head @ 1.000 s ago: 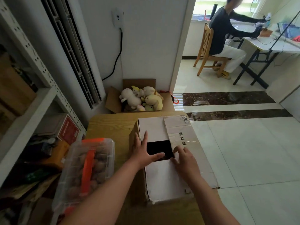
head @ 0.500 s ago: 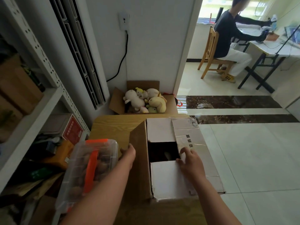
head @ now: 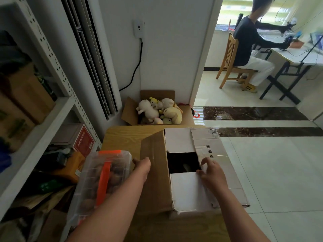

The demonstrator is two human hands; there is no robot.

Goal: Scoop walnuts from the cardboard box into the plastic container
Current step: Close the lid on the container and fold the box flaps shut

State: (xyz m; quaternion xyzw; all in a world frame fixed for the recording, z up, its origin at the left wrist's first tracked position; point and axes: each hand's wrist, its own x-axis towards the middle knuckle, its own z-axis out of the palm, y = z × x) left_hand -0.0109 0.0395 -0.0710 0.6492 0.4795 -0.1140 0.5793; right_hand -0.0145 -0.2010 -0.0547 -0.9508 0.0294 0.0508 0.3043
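Cardboard box (head: 188, 193) sits on the desk (head: 122, 138), just right of the plastic container (head: 90, 172) (walnuts (head: 111, 179) show inside). Right hand (head: 211, 172) rests spread-fingered on its right flap (head: 215, 147); left hand (head: 142, 165) touches its left flap (head: 153, 151), and I cannot tell whether it grips.

Only way into the cardboard box (head: 188, 193) is the dark rectangular opening (head: 181, 161) in its top, framed by white flaps on the far and near sides. The right hand (head: 210, 171) sits at the opening's right edge, fingers on the flat right flap (head: 213, 147). The brown left flap (head: 155, 149) tilts up along the left side, a wall between the opening and the plastic container (head: 104, 179). The left hand (head: 142, 164) fills the narrow slot between that flap and the container. A shelf rack (head: 57, 105) is close on the container's left. Bare surface (head: 125, 137) lies behind the container. Right of the box is open floor (head: 279, 172), so there's free approach from above and from the right.
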